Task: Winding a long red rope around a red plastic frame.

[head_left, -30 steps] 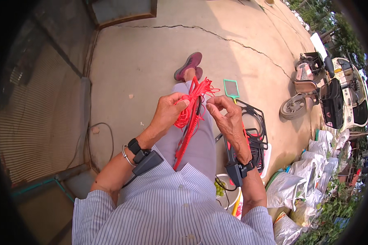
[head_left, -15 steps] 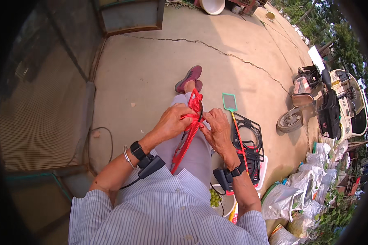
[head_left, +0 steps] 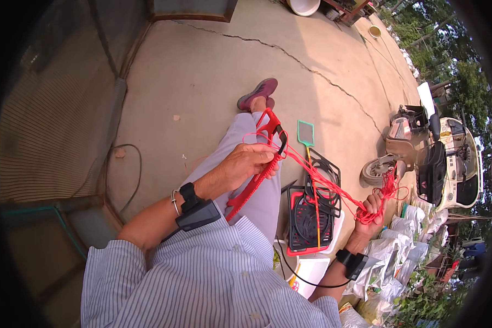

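Note:
Across my lap lies a red plastic frame with a toothed edge and a black curved piece near its far end. My left hand is closed round it at that black piece, and the fingers partly hide the grip. From there several red strands run rightward, pulled out to my right hand. Closed in a fist, the right hand holds a bunch of red string, with loose loops hanging past its fingers. A few thin red loops also curl above my left hand.
Right of my legs lie black racks with red edging, crossed by a green-framed fly swatter. A scooter and white sacks line the right side. At left stands a screened frame; a cable lies on the floor.
My right hand has moved away to the right, drawing out the red string. My left hand stays at the frame, now slightly right of where it was.

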### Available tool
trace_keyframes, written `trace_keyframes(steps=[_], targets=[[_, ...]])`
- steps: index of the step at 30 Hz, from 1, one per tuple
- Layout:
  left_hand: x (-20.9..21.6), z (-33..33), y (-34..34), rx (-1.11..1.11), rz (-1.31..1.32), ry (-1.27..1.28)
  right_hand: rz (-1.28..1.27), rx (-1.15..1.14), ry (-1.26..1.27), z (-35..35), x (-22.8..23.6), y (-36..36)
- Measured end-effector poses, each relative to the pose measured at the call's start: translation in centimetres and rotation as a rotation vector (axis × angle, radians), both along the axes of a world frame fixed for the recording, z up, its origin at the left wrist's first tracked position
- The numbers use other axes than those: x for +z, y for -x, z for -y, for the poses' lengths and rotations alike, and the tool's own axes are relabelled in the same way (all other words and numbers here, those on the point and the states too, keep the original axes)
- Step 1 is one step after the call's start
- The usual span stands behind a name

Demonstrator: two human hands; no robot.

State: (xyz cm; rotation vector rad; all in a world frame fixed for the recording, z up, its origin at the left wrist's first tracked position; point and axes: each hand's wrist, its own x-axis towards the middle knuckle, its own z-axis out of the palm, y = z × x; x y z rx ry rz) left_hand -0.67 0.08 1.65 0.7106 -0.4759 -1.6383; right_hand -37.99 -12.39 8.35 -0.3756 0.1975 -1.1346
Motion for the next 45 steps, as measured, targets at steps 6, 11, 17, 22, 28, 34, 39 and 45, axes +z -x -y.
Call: trace_keyframes(steps=[6, 11, 17, 22, 28, 34, 39, 45], targets=[[-0.3, 0.2, 0.3, -0.066, -0.075, 0.017, -0.737, -0.260, -0.035, -1.4, -5.6, 4.1], [-0.7, -0.2, 0.4, -0.058, -0.063, 0.025, -0.792, -0.014, -0.113, -3.6, -6.9, -5.1], [-0.2, -0.5, 0.8, 0.059, 0.190, -0.038, -0.748, 0.248, -0.031, -5.2, -5.2, -17.9], [-0.4, -2.5, 0.7, 0.088, 0.381, -0.011, -1.026, 0.528, 0.042, -5.8, -6.9, -19.0], [-1.5, -3.1, -0.5, -0.095, 0.308, 0.041, -0.926, 0.446, -0.107, -6.1, -8.2, -17.6], [-1.8, -2.0, -1.2, -0.231, 0.263, -0.009, -0.934, 0.425, -0.104, -6.3, -7.9, -16.9], [-2.2, -2.2, -0.5, -0.202, 0.240, 0.014, -0.923, 0.421, -0.103, -6.5, -7.9, -16.7], [-1.4, -2.6, -0.8, -0.170, 0.260, 0.066, -0.840, 0.427, -0.090, -6.8, -7.1, -16.4]])
